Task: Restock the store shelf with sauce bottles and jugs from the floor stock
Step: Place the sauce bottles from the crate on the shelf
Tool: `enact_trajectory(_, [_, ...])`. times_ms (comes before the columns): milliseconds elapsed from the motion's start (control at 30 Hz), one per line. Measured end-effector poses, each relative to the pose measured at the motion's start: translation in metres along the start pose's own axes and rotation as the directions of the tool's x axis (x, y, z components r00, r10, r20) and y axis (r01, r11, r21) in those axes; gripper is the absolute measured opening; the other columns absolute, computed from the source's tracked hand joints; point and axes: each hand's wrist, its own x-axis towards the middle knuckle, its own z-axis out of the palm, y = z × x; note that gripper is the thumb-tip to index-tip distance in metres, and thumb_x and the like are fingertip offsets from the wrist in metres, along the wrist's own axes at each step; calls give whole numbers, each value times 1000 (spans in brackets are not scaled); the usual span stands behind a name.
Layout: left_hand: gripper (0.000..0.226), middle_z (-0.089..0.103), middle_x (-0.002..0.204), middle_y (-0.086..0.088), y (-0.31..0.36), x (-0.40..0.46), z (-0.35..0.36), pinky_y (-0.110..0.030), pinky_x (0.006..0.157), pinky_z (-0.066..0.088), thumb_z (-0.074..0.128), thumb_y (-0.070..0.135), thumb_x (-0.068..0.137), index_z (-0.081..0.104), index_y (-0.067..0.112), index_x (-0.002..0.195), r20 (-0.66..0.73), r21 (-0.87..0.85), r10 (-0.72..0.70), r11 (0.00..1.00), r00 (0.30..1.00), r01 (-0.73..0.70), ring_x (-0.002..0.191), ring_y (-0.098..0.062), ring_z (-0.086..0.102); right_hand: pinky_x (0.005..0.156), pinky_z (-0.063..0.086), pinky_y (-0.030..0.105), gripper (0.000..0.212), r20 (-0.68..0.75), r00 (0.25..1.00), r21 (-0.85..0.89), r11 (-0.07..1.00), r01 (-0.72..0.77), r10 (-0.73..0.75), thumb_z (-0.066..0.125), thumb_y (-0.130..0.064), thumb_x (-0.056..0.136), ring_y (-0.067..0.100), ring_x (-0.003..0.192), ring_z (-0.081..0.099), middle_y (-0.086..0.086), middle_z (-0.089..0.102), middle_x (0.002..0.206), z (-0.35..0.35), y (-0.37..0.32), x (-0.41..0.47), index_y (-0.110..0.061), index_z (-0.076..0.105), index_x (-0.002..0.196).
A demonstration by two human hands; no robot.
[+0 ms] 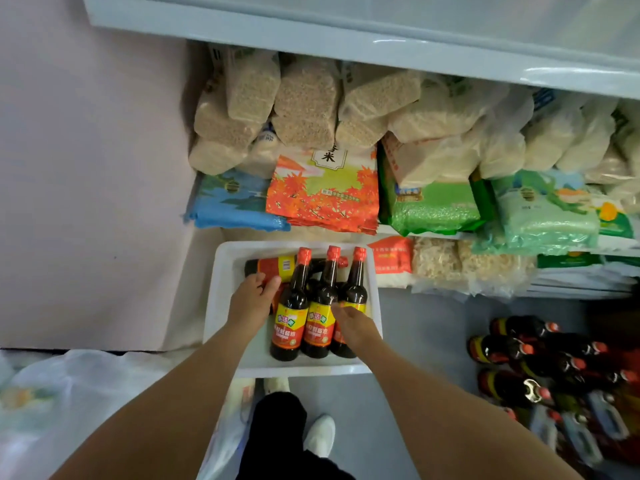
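Left hand (254, 299): reaching into the white bin, fingers curled over the body of a bottle lying on its side; looks like a grasp on it
Lying bottle (273, 266): flat across the far left of the bin, its dark end toward the left wall, under the left fingertips
Right hand (353, 325): fingers spread loosely, resting against the label of the rightmost standing bottle; I cannot tell whether it grips
Standing bottles (320, 306): three dark sauce bottles with red caps, upright in a row in the right half of the bin, touching each other, between the two hands; more dark bottles lie behind them
White bin (221, 306): shallow tray right below the hands, its far edge against the low shelf
Rice bags (323, 192): blue, orange and green packs stacked on the shelf just beyond the bin, clear grain packs piled above them
Floor stock (540, 368): a cluster of dark bottles and jugs lying on the grey floor, well to the right of the right arm
Feet (320, 433): white shoes and a dark trouser leg below the bin's near edge
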Motion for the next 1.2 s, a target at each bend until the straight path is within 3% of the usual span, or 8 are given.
enact_trajectory(200, [50, 66, 122, -3, -13, 34, 19, -32, 86, 40, 42, 53, 100, 60, 13, 125, 90, 128, -18, 992, 996, 6, 113, -25, 61, 100, 46, 43, 44, 58, 995, -5, 997, -75, 75, 35, -50, 104, 29, 104, 61, 10, 67, 107, 24, 9, 33, -18, 64, 102])
enact_trajectory(367, [44, 65, 114, 0, -14, 70, 39, -30, 81, 36, 42, 49, 102, 63, 15, 120, 179, 177, -39, 984, 983, 7, 98, -14, 55, 99, 43, 38, 52, 80, 987, 8, 990, -141, 140, 34, -53, 103, 30, 118, 57, 12, 64, 128, 36, 7, 63, -17, 62, 130])
enact_trajectory(467, [48, 63, 118, -1, -13, 92, 53, -33, 83, 39, 42, 54, 100, 59, 17, 125, 249, 173, -78, 984, 965, 34, 109, -20, 58, 99, 43, 38, 53, 79, 984, 13, 987, -162, 161, 35, -52, 104, 30, 122, 56, 13, 61, 133, 40, 6, 78, -16, 59, 135])
enact_trajectory(600, [60, 47, 146, -6, -11, 110, 68, -43, 101, 40, 41, 61, 97, 42, 26, 146, 320, 154, -175, 979, 931, 131, 132, -30, 48, 103, 44, 41, 55, 78, 981, 30, 983, -182, 179, 33, -53, 104, 30, 119, 57, 13, 64, 129, 49, 10, 91, -14, 62, 130])
enact_trajectory(867, [48, 55, 133, -6, -21, 115, 65, -42, 98, 44, 50, 57, 96, 48, 27, 134, 316, 51, -206, 979, 926, 200, 120, -28, 54, 95, 43, 33, 46, 134, 980, 126, 978, -164, 147, 39, -49, 105, 26, 114, 59, 10, 65, 125, 67, 16, 82, -16, 65, 124])
enact_trajectory(1000, [39, 61, 120, 0, -29, 98, 45, -48, 99, 49, 58, 62, 86, 51, 35, 114, 304, -7, -131, 990, 944, 140, 110, -23, 59, 103, 45, 39, 46, 154, 983, 104, 988, -115, 99, 44, -52, 101, 27, 113, 59, 5, 63, 117, 68, 16, 69, -19, 63, 127])
enact_trajectory(1100, [53, 63, 123, 5, -18, 77, 29, -50, 102, 48, 61, 70, 75, 53, 40, 118, 260, -106, -78, 988, 962, 108, 114, -20, 60, 101, 47, 38, 46, 170, 985, 96, 994, -46, 30, 51, -52, 98, 23, 110, 60, 1, 64, 118, 62, 22, 52, -23, 59, 132])
enact_trajectory(1200, [41, 63, 122, 3, 12, 50, 17, -47, 105, 45, 63, 57, 87, 55, 31, 118, 197, -175, -9, 984, 980, 44, 115, -20, 59, 107, 46, 44, 61, 181, 981, 191, 981, 29, -64, 62, -64, 86, 15, 118, 61, -9, 65, 128, 51, 32, 27, -36, 54, 138])
